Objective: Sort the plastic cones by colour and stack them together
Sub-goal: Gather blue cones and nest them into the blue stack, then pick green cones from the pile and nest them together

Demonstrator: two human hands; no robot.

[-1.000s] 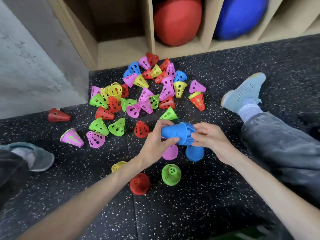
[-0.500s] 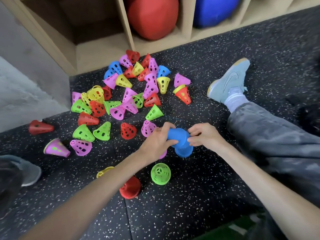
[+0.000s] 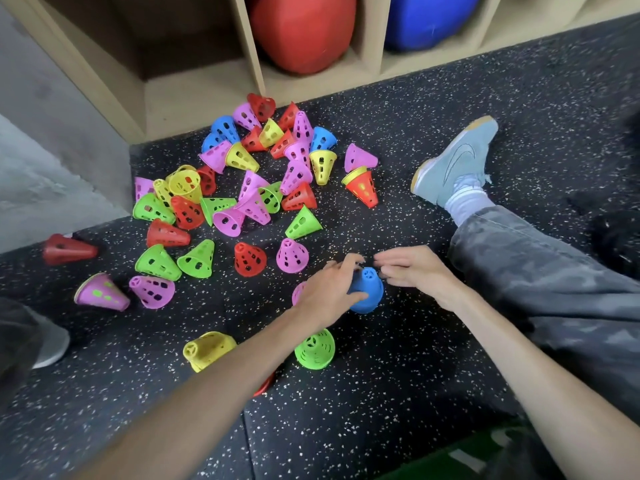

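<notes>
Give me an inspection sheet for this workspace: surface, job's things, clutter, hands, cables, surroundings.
Surface: dark speckled floor.
Job's things: blue stack stands upright between the hands; green stack and yellow stack nearer the person; a red one is mostly hidden under the left forearm; mixed pile of loose cones unsorted beyond.
Clutter: lone red cone lies apart at far left.
Hands: left hand touches the blue stack, fingers relaxed; right hand open beside it, blurred.
Cables: nothing seen.
Surroundings: wooden shelf holding a red ball and a blue ball; shoe on the right.
</notes>
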